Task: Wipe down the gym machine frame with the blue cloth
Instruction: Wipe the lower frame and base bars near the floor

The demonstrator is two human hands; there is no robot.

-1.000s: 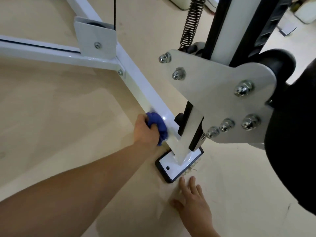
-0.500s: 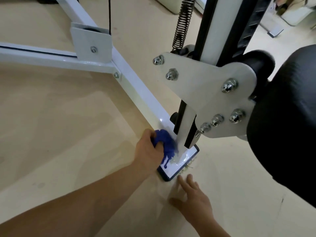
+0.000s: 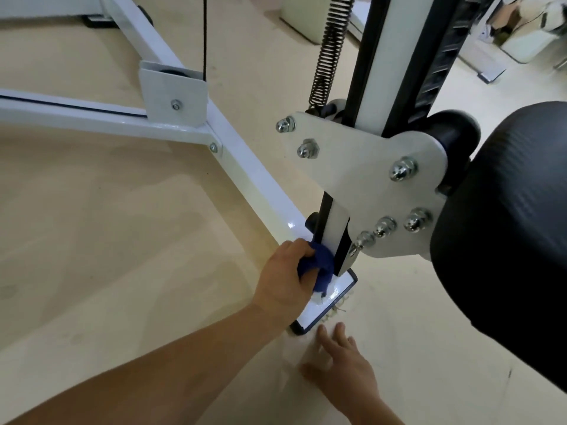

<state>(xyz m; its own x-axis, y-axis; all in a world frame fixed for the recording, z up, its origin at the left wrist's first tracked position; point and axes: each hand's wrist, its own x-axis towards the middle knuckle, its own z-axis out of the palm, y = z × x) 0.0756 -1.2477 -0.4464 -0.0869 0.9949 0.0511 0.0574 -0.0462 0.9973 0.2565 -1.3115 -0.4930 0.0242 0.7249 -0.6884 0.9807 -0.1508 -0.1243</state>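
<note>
The blue cloth point(image 3: 319, 265) has slid down the frame rail point(image 3: 254, 179) to its near end. It is bunched against the upright point(image 3: 336, 225) at its base, gripped by the outstretched left hand point(image 3: 282, 280). The right hand point(image 3: 349, 366) lies flat, fingers spread, on the floor point(image 3: 122, 256) beside the foot plate point(image 3: 329, 305).

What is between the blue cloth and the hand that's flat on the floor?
The frame's white foot plate lies between the blue cloth and the right hand, in the head view.

A gym or workout room: white steel machine frame point(image 3: 245, 167), coil spring point(image 3: 329, 50), black padded roller point(image 3: 506, 225), beige floor point(image 3: 92, 240).
</note>
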